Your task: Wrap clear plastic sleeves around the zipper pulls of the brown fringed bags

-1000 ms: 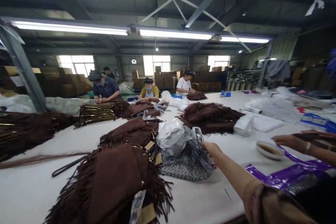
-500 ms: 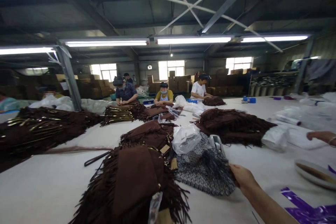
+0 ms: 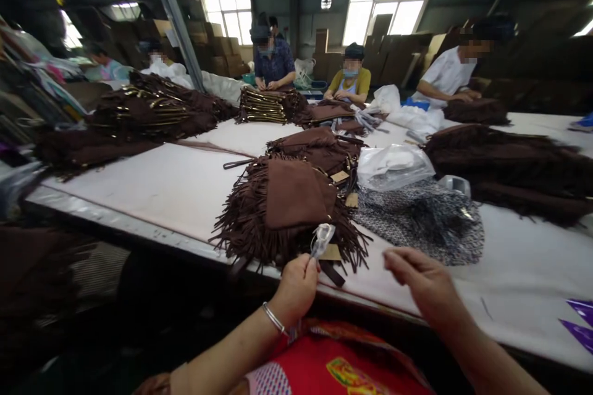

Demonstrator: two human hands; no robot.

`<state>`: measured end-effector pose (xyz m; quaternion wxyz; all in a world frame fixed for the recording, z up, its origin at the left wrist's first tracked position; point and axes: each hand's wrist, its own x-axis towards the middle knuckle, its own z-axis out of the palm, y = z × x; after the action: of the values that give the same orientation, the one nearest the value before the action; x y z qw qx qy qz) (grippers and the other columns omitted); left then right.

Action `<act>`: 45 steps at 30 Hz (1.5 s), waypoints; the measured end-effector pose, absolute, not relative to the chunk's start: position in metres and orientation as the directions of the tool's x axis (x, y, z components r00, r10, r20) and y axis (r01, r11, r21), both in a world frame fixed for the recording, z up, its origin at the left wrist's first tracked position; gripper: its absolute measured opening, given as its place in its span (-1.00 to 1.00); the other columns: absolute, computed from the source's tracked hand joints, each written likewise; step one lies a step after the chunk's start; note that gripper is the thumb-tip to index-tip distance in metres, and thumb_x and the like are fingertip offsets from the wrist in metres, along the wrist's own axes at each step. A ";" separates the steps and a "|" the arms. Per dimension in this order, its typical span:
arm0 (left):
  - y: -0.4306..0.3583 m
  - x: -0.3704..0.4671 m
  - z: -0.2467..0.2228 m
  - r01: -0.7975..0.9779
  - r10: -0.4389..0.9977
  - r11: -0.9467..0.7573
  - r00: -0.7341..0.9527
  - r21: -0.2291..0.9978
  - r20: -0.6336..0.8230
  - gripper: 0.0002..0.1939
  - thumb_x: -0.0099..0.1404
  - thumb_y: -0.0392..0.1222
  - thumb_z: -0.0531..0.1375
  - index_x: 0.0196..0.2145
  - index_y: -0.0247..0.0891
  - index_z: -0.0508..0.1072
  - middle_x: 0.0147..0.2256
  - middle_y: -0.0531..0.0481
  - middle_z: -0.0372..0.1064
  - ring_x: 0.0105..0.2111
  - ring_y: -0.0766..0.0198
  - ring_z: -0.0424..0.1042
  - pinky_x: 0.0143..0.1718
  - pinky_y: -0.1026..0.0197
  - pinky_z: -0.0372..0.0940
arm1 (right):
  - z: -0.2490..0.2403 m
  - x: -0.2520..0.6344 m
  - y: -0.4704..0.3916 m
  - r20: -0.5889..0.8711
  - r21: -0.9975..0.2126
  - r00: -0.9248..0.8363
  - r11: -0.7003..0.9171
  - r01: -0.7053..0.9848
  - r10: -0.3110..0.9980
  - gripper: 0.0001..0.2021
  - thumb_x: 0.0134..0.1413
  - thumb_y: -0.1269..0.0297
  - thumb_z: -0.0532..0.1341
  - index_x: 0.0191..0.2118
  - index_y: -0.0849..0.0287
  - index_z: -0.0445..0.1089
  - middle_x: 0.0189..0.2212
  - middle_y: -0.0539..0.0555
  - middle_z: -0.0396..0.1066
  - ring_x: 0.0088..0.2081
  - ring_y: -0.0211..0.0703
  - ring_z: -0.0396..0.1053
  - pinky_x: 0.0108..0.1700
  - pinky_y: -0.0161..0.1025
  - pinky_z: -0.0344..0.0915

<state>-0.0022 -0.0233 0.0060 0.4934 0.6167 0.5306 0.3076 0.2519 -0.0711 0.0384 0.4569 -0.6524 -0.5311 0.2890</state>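
A dark brown fringed bag (image 3: 296, 193) lies at the table's near edge, its flap facing up. My left hand (image 3: 296, 287) pinches a small strip of clear plastic wrap (image 3: 322, 236) at the bag's lower edge, beside a tan paper tag (image 3: 330, 252). What the wrap covers is too small to tell. My right hand (image 3: 424, 281) hovers to the right of the bag, thumb and fingers drawn together, with nothing seen between them. Speckled grey knit cloth (image 3: 412, 219) lies just beyond it, partly under a clear plastic bag (image 3: 393, 166).
Another brown bag (image 3: 315, 145) lies behind the near one. Brown piles stand at the left (image 3: 152, 108) and right (image 3: 509, 166). Several people work across the white table (image 3: 185, 188). Purple plastic pieces (image 3: 579, 327) lie at the right edge.
The view has tipped down and turned left. My right hand has let go of the dark edge by the knit cloth. My left hand has come into view, holding the plastic wrap.
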 end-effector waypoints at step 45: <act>-0.016 -0.007 0.022 0.194 0.893 0.148 0.396 0.970 -0.216 -0.71 0.33 -0.08 -0.01 -0.50 -0.24 0.24 -0.62 0.13 0.11 -0.64 0.40 0.06 -0.59 0.31 -0.04 | 0.018 0.142 -0.026 -0.423 -0.906 0.028 -0.421 -0.044 0.906 -0.72 -0.16 0.10 0.33 -0.53 0.24 0.38 -0.67 -0.06 0.28 -0.70 -0.40 0.09 -0.65 -0.37 -0.05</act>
<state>-0.0068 -0.0155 0.0215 0.5980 0.5835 0.4654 0.2923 0.1419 -0.0261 0.0183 0.3984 -0.5959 -0.3614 0.5963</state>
